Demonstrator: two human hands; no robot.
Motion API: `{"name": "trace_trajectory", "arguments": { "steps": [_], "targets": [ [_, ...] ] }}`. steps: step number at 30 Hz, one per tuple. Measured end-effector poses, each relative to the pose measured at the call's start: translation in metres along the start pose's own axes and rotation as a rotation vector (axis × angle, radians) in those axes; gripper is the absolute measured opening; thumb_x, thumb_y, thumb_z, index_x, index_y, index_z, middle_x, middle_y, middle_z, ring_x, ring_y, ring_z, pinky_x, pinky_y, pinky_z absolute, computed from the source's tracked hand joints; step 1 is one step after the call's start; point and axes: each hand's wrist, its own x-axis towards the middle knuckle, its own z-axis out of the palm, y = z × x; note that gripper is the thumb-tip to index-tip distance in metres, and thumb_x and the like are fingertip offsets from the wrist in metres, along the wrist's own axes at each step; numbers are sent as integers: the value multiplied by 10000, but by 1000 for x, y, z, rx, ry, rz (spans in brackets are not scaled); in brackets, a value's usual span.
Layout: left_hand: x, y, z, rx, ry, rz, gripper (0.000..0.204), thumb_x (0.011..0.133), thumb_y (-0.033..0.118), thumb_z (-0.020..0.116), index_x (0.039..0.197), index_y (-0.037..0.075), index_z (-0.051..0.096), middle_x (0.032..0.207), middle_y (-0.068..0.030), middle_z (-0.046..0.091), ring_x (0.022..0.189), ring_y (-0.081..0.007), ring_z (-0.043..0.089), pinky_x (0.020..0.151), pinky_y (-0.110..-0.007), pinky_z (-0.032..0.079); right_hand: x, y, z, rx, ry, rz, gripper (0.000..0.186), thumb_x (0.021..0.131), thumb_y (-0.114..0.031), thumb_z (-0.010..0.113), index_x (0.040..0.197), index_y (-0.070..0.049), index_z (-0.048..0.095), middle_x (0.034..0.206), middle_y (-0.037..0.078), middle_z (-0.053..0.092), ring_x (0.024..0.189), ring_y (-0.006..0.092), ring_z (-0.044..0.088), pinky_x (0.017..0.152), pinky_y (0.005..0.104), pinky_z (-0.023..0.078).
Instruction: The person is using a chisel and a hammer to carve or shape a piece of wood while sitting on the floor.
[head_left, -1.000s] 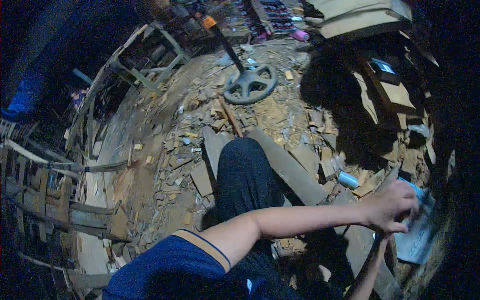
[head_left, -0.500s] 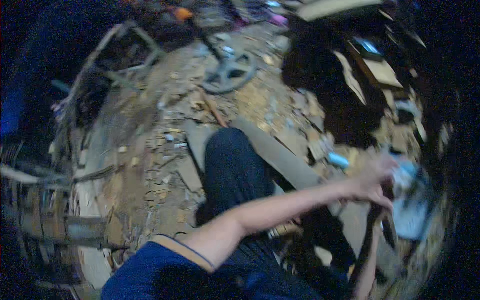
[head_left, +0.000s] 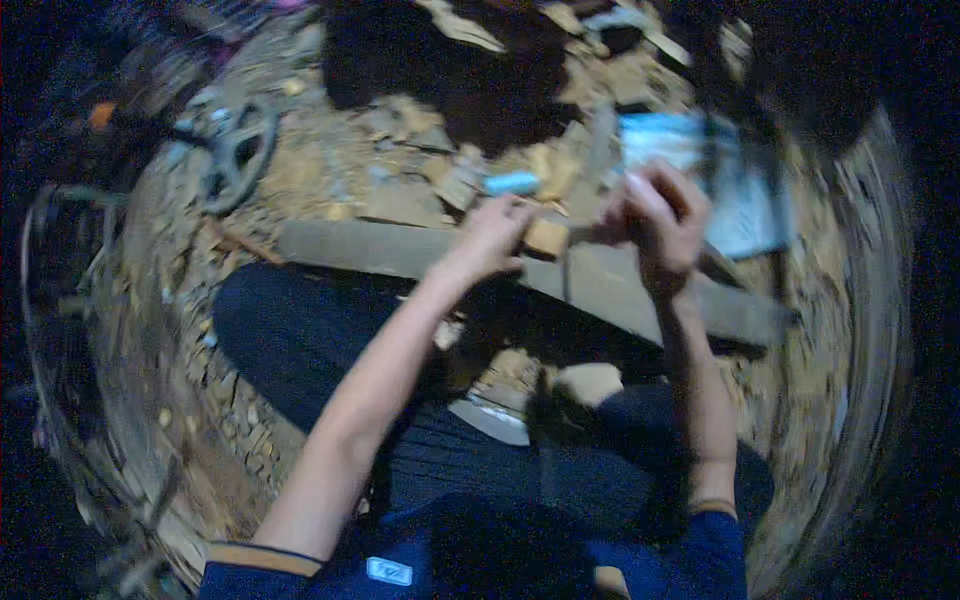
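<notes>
My left hand [head_left: 487, 238] is at the left end of a small tan wooden block [head_left: 547, 239], with its thumb and fingers on either side of it. Under the block lies a long grey plank [head_left: 370, 247], set crosswise in front of my folded legs. To the right, my right hand [head_left: 668, 215] is raised over the plank with its fingers curled closed. Motion blur hides what they hold, if anything. Just beyond the block is a light-blue cylinder [head_left: 512, 183]. A blue and white plastic bag [head_left: 752, 205] lies beyond and right of my right hand.
Wood chips and scraps [head_left: 400, 200] litter the ground. At the far left stands a grey spoked wheel [head_left: 240, 160], and a brown stick [head_left: 245, 240] lies near my left knee. A large dark shape [head_left: 440, 75] fills the far middle. A curved metal blade-like piece [head_left: 492, 422] is near my lap.
The view has swung to the right. My left hand has moved from beside the bag to the wooden block. My right hand, mostly hidden before, now shows raised and curled.
</notes>
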Motion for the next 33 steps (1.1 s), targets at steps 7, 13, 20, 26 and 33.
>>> {"name": "trace_trajectory", "arguments": {
  "steps": [7, 13, 20, 26, 33],
  "targets": [
    [1, -2, 0, -132, -101, -33, 680, 624, 140, 798, 1231, 78, 498, 1160, -147, 512, 1093, -344, 487, 939, -412, 417, 0, -1, -10, 120, 104, -24, 317, 868, -239, 541, 627, -34, 520, 514, 8, 490, 449, 60, 447, 412, 224, 338],
    [5, 9, 3, -182, 10, -19, 679, 619, 169, 807, 1227, 85, 516, 1133, -133, 519, 1088, -335, 485, 930, -409, 414, -7, -9, -22, 191, 129, -99, 290, 865, -186, 523, 621, -30, 509, 508, 16, 487, 444, 60, 434, 406, 219, 322],
    [6, -6, 20, -153, 24, 18, 627, 631, 220, 805, 1185, 102, 538, 1083, -113, 533, 1017, -306, 510, 872, -393, 426, -7, -9, -21, 230, 137, -138, 288, 867, -186, 526, 627, -29, 506, 504, 15, 482, 418, 61, 418, 389, 225, 318],
    [1, 9, 16, -26, 69, -72, 624, 671, 391, 766, 1182, 120, 532, 1007, -103, 527, 950, -297, 512, 813, -393, 432, -12, -7, -17, 184, 185, -93, 300, 871, -196, 521, 622, -30, 503, 498, 16, 481, 430, 66, 428, 402, 219, 330],
    [5, 8, 13, -113, 10, -95, 562, 759, 373, 719, 1195, 64, 544, 1076, -105, 548, 1030, -259, 516, 865, -386, 431, -13, -3, -17, 175, 172, -102, 303, 870, -206, 518, 623, -30, 515, 505, 19, 491, 429, 68, 435, 404, 221, 337]
  ]
}}
